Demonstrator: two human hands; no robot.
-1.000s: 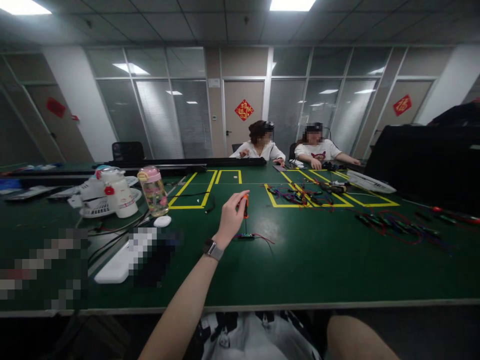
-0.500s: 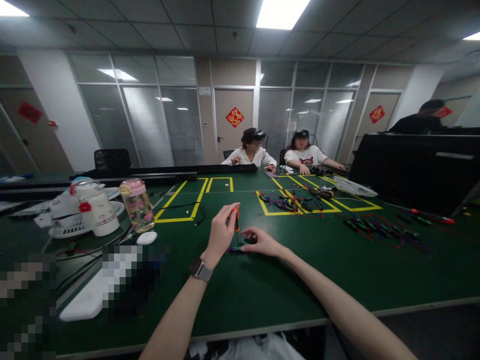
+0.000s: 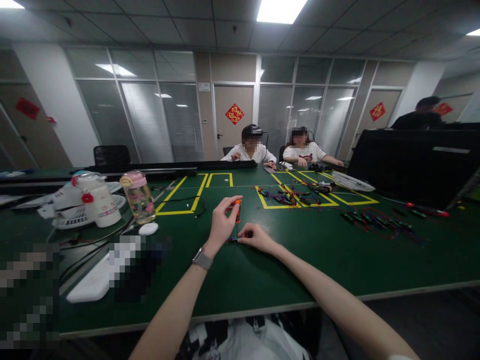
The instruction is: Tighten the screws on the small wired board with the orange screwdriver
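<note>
My left hand (image 3: 224,219) is closed around the orange and black handle of a screwdriver (image 3: 238,212). The screwdriver stands upright, its thin shaft pointing down at a small green circuit board (image 3: 234,239) that lies on the green table. With its fingertips pinched together, my right hand (image 3: 257,237) grips the right end of that board. The board is small and partly covered by my fingers, so its details cannot be made out. A watch sits on my left wrist.
Several wired boards (image 3: 288,195) lie among yellow tape lines ahead; another tangled pile (image 3: 378,223) is to the right. A pink-lidded bottle (image 3: 138,200), white jug (image 3: 103,205) and white case (image 3: 148,229) stand left. A black screen (image 3: 412,165) blocks the right. Two people sit opposite.
My right hand's thumb and fingers have come together on the board's right end. My left hand keeps the screwdriver upright over the board. The view has tilted slightly down.
</note>
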